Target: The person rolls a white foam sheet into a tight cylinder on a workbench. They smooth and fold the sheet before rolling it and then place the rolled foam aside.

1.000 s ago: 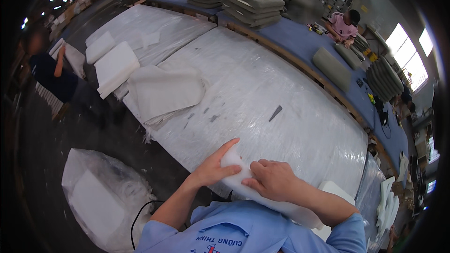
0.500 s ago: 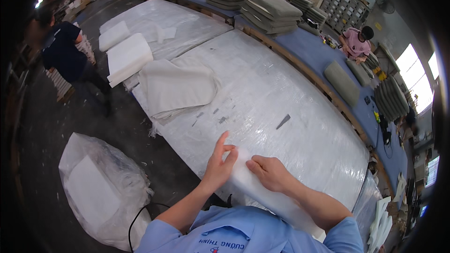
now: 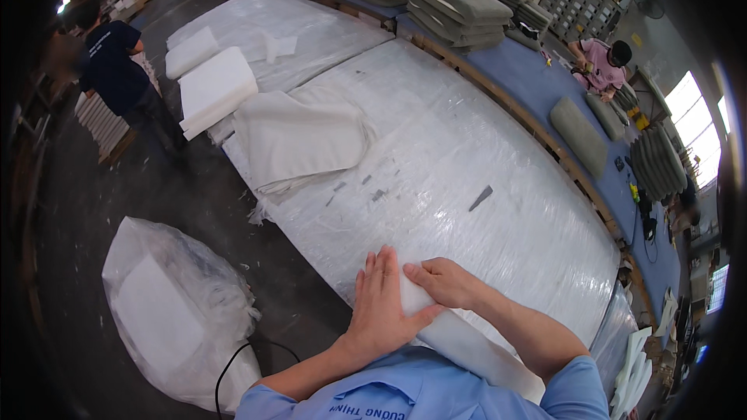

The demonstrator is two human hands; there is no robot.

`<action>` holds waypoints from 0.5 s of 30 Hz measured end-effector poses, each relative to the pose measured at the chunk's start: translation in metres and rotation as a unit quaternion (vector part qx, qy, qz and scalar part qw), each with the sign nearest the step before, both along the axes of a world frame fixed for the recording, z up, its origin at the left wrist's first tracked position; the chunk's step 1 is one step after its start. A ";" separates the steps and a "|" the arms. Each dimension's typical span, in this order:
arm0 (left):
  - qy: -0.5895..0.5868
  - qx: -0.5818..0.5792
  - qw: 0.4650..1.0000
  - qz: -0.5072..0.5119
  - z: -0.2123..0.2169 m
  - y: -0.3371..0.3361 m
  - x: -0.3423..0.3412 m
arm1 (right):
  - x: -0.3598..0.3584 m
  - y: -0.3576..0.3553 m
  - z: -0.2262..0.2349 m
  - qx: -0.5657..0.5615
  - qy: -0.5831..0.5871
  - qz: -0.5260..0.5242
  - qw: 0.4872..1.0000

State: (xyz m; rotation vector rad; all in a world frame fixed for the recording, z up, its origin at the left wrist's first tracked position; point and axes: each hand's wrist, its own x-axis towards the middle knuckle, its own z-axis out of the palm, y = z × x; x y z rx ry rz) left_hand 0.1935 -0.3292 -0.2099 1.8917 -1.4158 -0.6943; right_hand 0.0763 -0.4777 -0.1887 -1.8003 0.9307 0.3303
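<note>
A long, soft white padded piece [image 3: 476, 351] lies against my front, slanting from between my hands down to the right. My left hand [image 3: 380, 313] rests flat on its far end, fingers stretched out and thumb across the piece. Closed on the piece's right edge near that same end is my right hand [image 3: 450, 283]; its fingertips are partly hidden. Beyond both hands spreads the plastic-covered table [image 3: 436, 171]. A stack of off-white fabric panels [image 3: 303, 136] lies on it, ahead and to the left.
White foam blocks [image 3: 219, 84] sit at the table's far left. A clear plastic bag with white pieces [image 3: 167, 303] stands on the floor at left. Grey cushions [image 3: 455, 12] are piled on a blue table [image 3: 517, 78]. One person [image 3: 117, 62] stands left, another [image 3: 603, 66] works at right.
My left hand has gone from raised, bent fingers at the piece's tip to lying flat on it. The right hand keeps its hold. The person at left has turned slightly.
</note>
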 end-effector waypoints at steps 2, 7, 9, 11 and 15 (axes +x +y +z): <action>-0.035 -0.010 0.999 -0.022 0.001 -0.002 -0.001 | -0.006 0.000 -0.020 0.050 -0.028 -0.018 0.998; -0.112 0.018 0.989 -0.099 0.007 -0.003 0.003 | -0.026 -0.006 -0.072 -0.007 0.057 -0.037 0.998; -0.107 0.011 0.988 -0.114 0.009 -0.004 0.007 | -0.041 -0.003 -0.092 -0.043 0.090 -0.034 0.994; -0.092 0.019 0.988 -0.119 0.007 0.000 0.007 | -0.040 -0.012 -0.093 -0.019 0.060 -0.056 0.996; 0.065 -0.067 0.991 -0.091 0.003 -0.005 0.016 | -0.021 -0.034 -0.057 0.096 -0.064 -0.154 0.981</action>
